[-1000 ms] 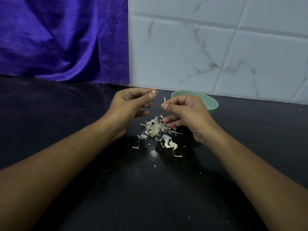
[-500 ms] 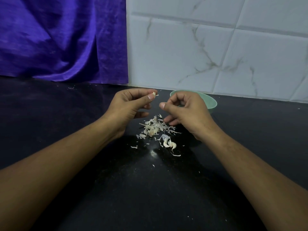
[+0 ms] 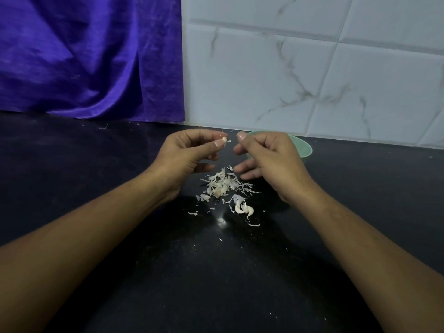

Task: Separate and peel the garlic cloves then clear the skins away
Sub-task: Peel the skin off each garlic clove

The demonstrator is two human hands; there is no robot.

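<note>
Basically mid-peel. Left hand pinches a small pale garlic clove btwn thumb & forefinger tips, w/ a wisp of skin sticking out toward the right hand. It's held up off the black stone bench, prob. so both hands can work it & shreds drop straight down.

Right hand is just beside that clove, not touching it. Forefinger & thumb are curled together at the top, lower fingers loosely out. Can't tell whether a scrap of skin is nipped there or nothing; too small to see.

Directly below the gap btwn the hands lies a heap of white papery garlic skins, w/ a yellowish bit buried in it. Nearer the person than the heap, low beside the right hand's wrist, a couple of pale curved garlic cloves lie touching each other, loose flakes round them. Whether they're fully peeled, can't say.

Mint-green round bowl sits behind the right hand, partly hidden by it, contents not visible. It's likely there for finished cloves, i.e. a short reach away. Skins not yet cleared, so that step remains.
</note>
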